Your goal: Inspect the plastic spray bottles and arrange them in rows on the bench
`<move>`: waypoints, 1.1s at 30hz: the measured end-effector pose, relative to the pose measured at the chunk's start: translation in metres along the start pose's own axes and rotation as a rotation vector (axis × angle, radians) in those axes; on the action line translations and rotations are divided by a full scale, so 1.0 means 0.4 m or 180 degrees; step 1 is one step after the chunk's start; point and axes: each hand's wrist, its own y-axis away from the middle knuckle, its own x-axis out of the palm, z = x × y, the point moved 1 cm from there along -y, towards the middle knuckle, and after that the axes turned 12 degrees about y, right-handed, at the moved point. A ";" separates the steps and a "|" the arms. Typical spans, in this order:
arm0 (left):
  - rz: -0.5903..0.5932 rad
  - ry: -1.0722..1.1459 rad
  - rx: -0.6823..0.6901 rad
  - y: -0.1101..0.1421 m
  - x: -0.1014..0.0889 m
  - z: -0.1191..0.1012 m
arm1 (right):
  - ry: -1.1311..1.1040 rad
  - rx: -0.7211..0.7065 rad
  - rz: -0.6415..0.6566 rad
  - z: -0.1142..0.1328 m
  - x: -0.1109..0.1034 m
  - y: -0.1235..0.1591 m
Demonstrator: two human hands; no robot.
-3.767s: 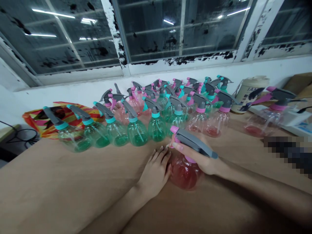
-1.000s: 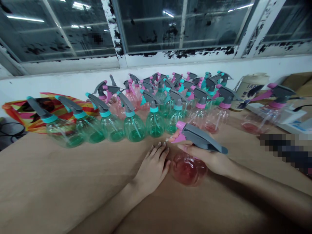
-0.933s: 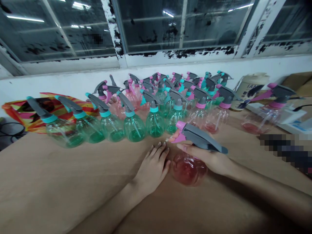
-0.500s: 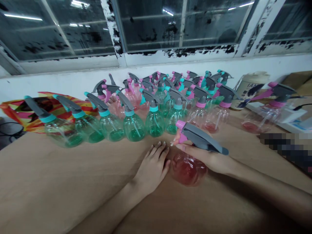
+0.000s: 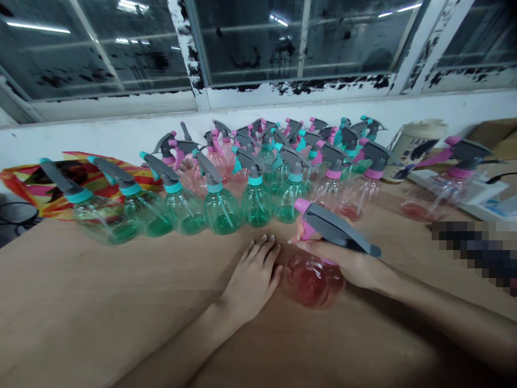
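Observation:
A clear pink spray bottle [image 5: 313, 283] with a grey and pink trigger head stands on the table in front of me. My right hand [image 5: 337, 256] is wrapped round its neck and trigger, with the fingertips partly hidden behind the head. Just left of the bottle, my left hand [image 5: 256, 277] lies flat on the wood, its fingers stretched out and holding nothing. Beyond my hands runs a row of spray bottles; a green spray bottle [image 5: 257, 202] with a teal collar is close past my left fingertips.
More pink and green spray bottles crowd the back of the table [image 5: 121, 302]. One pink spray bottle [image 5: 434, 196] stands apart at the right, near a beige printed container [image 5: 412, 143]. A colourful bag [image 5: 52, 207] lies at the far left. Windows are behind.
The grey and pink trigger head has shifted very slightly to the right under my right hand. My left hand and the other bottles stay put.

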 end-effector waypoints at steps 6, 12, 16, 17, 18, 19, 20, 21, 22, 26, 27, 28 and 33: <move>0.0059 -0.0009 -0.0053 -0.001 0.000 -0.001 | -0.0198 0.0102 0.0149 0.006 0.001 0.000; -0.0001 -0.0013 -0.0018 -0.001 0.001 0.000 | -0.0250 0.0135 0.0153 0.011 0.004 -0.004; -0.0011 0.0003 0.0004 -0.002 -0.001 -0.001 | -0.0175 0.0056 0.0008 0.029 0.003 -0.011; -0.0004 0.0006 0.0003 -0.002 -0.001 -0.001 | -0.0094 0.0044 -0.0036 0.031 0.002 -0.012; 0.0003 0.0012 0.0005 -0.002 -0.001 -0.001 | -0.0005 0.0044 -0.0063 0.031 0.002 -0.012; 0.0003 0.0020 0.0005 -0.002 -0.001 -0.001 | 0.0075 0.0059 -0.0076 0.030 0.002 -0.011; -0.0002 0.0030 0.0001 -0.002 0.000 -0.001 | 0.0124 0.0072 -0.0065 0.027 0.002 -0.011; -0.0008 0.0039 -0.0004 -0.002 0.000 -0.001 | 0.0137 0.0093 -0.0031 0.023 0.003 -0.010; -0.0020 0.0046 -0.0010 -0.001 0.000 -0.001 | 0.0129 0.0119 0.0011 0.019 0.004 -0.010; -0.0064 0.0026 0.0000 0.000 -0.001 -0.002 | 0.0126 0.0148 0.0078 0.005 0.010 -0.011; -0.0063 0.0020 0.0002 0.000 -0.002 -0.003 | 0.0151 0.0137 0.0056 0.004 0.010 -0.011; -0.0058 0.0017 0.0001 -0.001 -0.002 -0.003 | 0.0174 0.0107 0.0032 0.005 0.011 -0.012; 0.0020 0.0026 -0.0024 -0.003 0.000 -0.003 | 0.0344 -0.0013 -0.0026 0.023 0.006 -0.014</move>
